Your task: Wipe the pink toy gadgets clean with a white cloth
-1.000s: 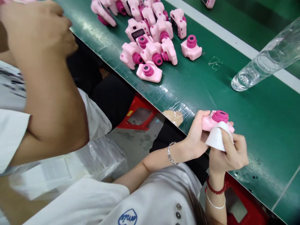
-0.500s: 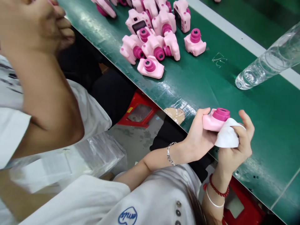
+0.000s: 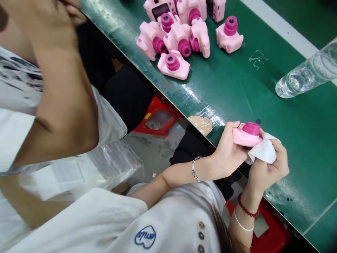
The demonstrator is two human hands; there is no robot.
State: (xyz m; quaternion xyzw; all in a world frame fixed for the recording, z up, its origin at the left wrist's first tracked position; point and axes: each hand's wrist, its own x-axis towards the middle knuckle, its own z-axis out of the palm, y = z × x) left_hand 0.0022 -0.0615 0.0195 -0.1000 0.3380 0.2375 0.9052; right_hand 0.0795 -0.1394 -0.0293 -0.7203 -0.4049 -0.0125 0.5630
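By the near edge of the surface [image 3: 297, 133], the left hand [image 3: 228, 154] clasps a pink toy camera [image 3: 244, 137], seemingly steadying it against the white cloth [image 3: 264, 151] the right hand [image 3: 272, 168] pinches.

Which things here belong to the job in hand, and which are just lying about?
Job:
pink camera with magenta lens, in left hand
white cloth, in right hand
likely the other pink cameras

Seemingly just about:
clear bottle holding liquid
crinkled clear plastic sheeting
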